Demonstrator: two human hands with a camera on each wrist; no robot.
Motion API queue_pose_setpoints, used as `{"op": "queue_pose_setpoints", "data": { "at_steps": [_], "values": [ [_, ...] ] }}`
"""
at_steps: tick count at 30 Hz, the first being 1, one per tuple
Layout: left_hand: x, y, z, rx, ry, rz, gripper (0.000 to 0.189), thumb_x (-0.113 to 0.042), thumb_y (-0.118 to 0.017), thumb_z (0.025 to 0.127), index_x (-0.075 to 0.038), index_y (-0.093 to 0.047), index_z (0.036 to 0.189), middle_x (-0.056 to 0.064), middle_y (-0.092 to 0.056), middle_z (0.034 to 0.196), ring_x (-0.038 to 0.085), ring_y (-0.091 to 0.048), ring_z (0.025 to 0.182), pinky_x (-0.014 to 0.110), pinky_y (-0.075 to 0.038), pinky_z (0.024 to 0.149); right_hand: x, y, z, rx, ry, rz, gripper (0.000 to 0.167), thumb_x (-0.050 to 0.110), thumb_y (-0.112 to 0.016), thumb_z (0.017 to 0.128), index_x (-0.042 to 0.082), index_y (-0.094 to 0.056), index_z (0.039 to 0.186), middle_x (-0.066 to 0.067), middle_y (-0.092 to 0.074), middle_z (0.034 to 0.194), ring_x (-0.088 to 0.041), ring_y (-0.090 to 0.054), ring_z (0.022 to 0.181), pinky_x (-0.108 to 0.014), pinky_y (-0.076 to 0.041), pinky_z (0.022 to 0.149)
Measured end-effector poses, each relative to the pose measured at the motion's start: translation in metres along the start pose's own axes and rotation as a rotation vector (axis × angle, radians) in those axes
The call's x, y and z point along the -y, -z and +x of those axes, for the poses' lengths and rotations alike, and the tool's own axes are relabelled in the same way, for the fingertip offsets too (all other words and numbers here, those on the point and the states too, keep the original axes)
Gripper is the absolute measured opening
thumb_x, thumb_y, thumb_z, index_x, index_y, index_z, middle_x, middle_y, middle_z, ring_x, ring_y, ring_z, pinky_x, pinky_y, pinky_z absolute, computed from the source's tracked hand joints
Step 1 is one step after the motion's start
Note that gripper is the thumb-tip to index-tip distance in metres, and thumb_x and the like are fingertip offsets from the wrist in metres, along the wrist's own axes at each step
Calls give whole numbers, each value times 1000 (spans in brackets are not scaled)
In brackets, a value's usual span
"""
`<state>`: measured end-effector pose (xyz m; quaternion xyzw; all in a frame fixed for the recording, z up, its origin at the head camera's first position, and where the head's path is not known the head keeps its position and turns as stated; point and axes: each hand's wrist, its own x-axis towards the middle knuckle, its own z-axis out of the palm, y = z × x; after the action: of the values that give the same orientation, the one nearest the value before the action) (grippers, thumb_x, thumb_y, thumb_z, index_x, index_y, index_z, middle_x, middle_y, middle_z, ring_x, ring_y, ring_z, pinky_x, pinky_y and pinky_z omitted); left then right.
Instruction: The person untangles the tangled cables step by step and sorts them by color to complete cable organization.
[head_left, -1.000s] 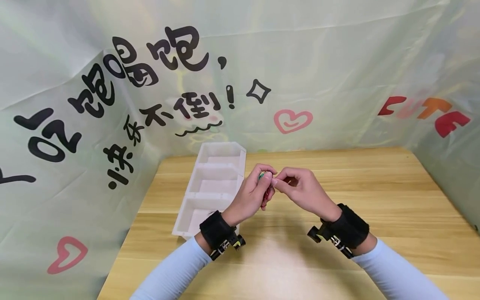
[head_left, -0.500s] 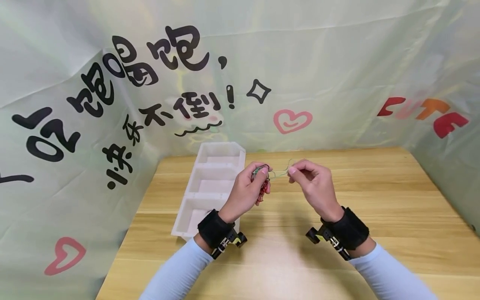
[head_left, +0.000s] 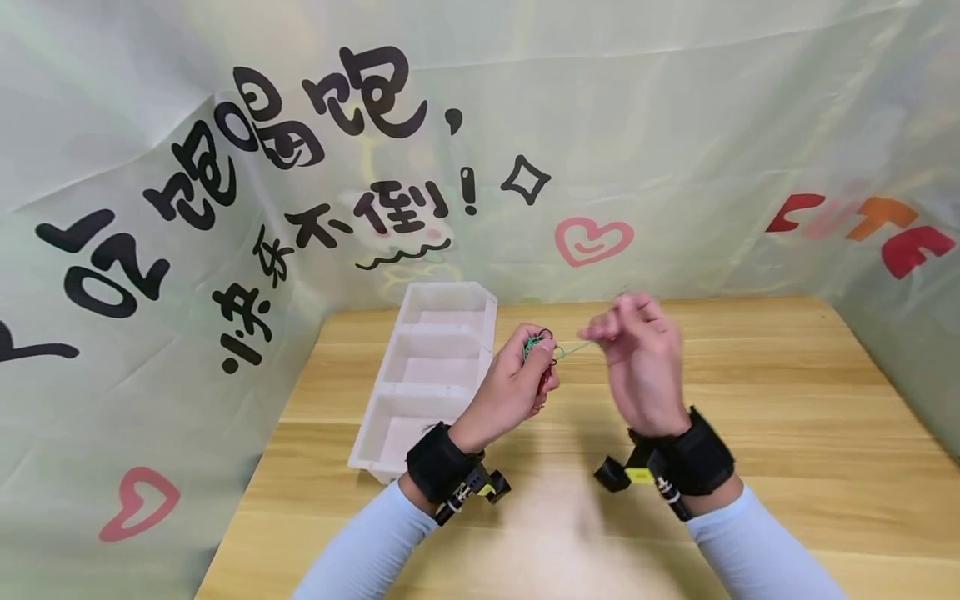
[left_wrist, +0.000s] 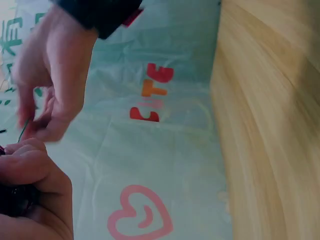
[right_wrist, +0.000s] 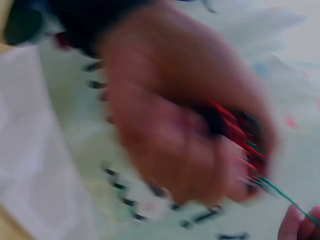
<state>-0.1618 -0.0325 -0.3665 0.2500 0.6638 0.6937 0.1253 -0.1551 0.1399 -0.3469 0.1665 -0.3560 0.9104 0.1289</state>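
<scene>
A tangled bundle of thin red, green and black wires (head_left: 533, 342) is gripped in my left hand (head_left: 504, 392), thumb over it. Its strands also show as a wire bundle (right_wrist: 237, 127) in the right wrist view, where the hand is blurred. One green wire (head_left: 576, 348) runs taut from the bundle across to my right hand (head_left: 647, 367). Thumb and fingers of that hand pinch the green wire; they are raised above the table, to the right of the left hand. In the left wrist view the right hand (left_wrist: 57, 70) is just beyond the left hand (left_wrist: 40, 185).
A white three-compartment tray (head_left: 487, 333) stands on the wooden table (head_left: 787, 417) at the left, behind the left forearm. Something thin and dark shows in its near compartment, partly hidden by the wrist strap. Printed cloth walls (head_left: 675, 167) enclose the back and sides.
My right hand has drawn away from the left hand, rightward and upward, pulling the green wire out of the bundle. The left hand has stayed nearly in place, still gripping the bundle.
</scene>
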Motion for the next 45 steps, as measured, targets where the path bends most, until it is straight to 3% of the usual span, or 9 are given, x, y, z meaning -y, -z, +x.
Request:
{"op": "queue_pose_setpoints", "data": {
  "at_steps": [4,8,13,19,24,30,33,38,45],
  "values": [
    [1,0,-6,9,22,-21,27,-33,-36,112,-6,-38,114,5,-38,69,15,-30,51,26,-27,45,8,-5,11,-82,84,54,15,9,-53,105,-2,-52,95,-5,-34,67,-17,-36,59,-24,-39,52],
    [2,0,-8,-7,15,-3,24,-33,-38,112,-9,-38,112,6,-39,72,17,-34,53,26,-30,46,10,-9,18,-116,222,-11,16,8,-58,103,-7,-53,96,-3,-23,61,-15,-21,53,-24,-18,47],
    [3,-1,-4,-29,41,-53,20,-31,-43,110,-12,-38,113,5,-44,69,16,-39,50,27,-36,45,8,-4,20,-101,477,-286,14,-3,-62,98,-16,-59,96,-7,-38,55,-14,-28,45,-22,-24,41],
    [3,11,-2,-124,61,-190,15,-17,-47,107,-11,-38,117,11,-55,83,21,-62,62,41,-60,64,0,13,2,358,477,-1196,13,-6,-70,90,-5,-73,102,-11,-70,91,-19,-61,76,-28,-49,66],
    [3,18,2,-129,42,-49,18,-17,-55,104,-5,-53,117,12,-61,96,18,-63,81,36,-57,76,-6,15,-6,657,484,-1550,20,-5,-74,87,-3,-73,107,-12,-71,95,-26,-63,85,-38,-53,71],
    [6,13,4,-118,55,-2,21,-27,-51,107,-6,-52,106,7,-62,95,15,-60,74,27,-48,61,-5,15,-1,815,572,-1592,18,-7,-81,80,-2,-75,97,0,-55,66,-15,-50,63,-32,-45,62],
    [3,12,2,-106,44,15,24,-28,-47,109,-7,-52,119,10,-66,99,17,-59,58,27,-47,50,-1,18,0,844,526,-1544,14,14,-72,96,0,-75,99,5,-54,68,-11,-48,64,-30,-45,63],
    [-3,15,1,-164,-73,293,18,-26,-55,106,-12,-65,112,2,-68,85,17,-53,52,28,-46,50,5,20,1,883,464,-1460,47,43,-44,106,8,-73,95,10,-56,75,-7,-49,68,-31,-47,67],
    [-3,20,-5,-83,-109,452,16,-29,-56,104,-16,-65,101,-2,-60,74,15,-52,58,27,-42,54,15,20,6,983,359,-1364,28,33,-58,104,16,-73,90,13,-61,82,-2,-53,71,-25,-49,70]
  ]
}}
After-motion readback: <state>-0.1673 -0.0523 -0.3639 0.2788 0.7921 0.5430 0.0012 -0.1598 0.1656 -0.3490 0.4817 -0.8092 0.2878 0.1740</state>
